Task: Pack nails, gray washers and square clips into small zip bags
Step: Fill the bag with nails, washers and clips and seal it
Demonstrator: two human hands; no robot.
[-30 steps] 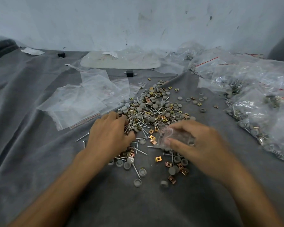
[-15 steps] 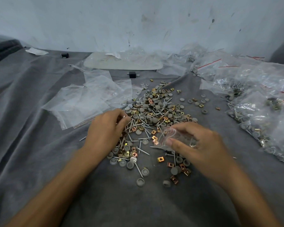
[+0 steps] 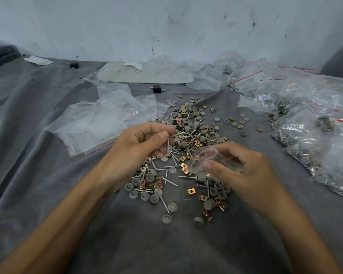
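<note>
left hand [image 3: 141, 147] pinches thin silver nail [image 3: 168, 144] upright, ready to drop | right hand [image 3: 246, 175] grips small clear zip bag [image 3: 203, 160] to receive it

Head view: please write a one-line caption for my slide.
Left hand pinches nails over the hardware pile while right hand holds a small clear bag.

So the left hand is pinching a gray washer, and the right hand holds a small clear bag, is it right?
Not quite: the head view shows the left hand pinching nails, not a gray washer. The right hand does hold a small clear bag.
</note>
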